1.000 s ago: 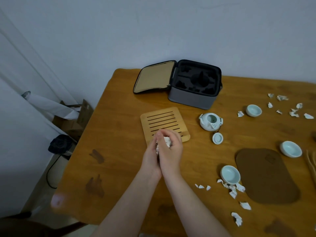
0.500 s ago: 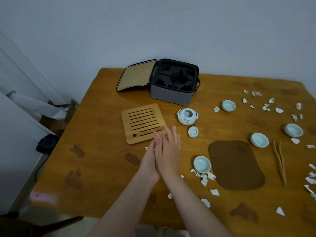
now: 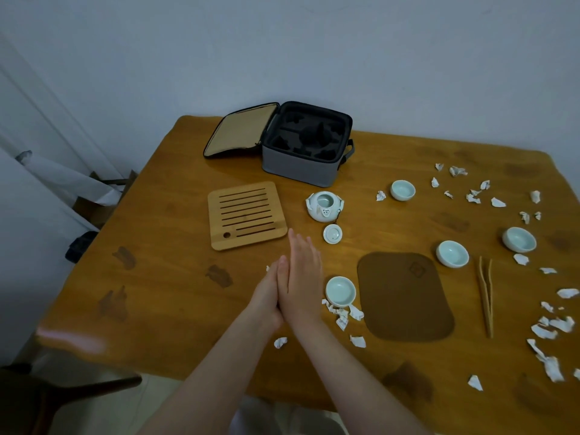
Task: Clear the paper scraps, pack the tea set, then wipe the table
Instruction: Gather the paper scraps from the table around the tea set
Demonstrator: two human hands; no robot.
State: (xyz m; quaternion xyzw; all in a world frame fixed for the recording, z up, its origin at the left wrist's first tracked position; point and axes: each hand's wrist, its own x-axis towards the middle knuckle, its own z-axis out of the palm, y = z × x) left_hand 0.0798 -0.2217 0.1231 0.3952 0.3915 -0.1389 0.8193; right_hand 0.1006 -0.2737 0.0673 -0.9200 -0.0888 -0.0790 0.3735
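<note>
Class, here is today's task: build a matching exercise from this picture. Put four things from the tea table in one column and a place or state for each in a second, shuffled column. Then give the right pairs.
Things
1. carrying case
2. teapot lid
3. tongs
4. slatted bamboo tray

Places or states
A. off the teapot, lying on the table on its near side
B. lying right of the brown mat
C. standing open at the far side, foam slots empty
D. lying left of the teapot

Pairs: 1-C, 2-A, 3-B, 4-D
</note>
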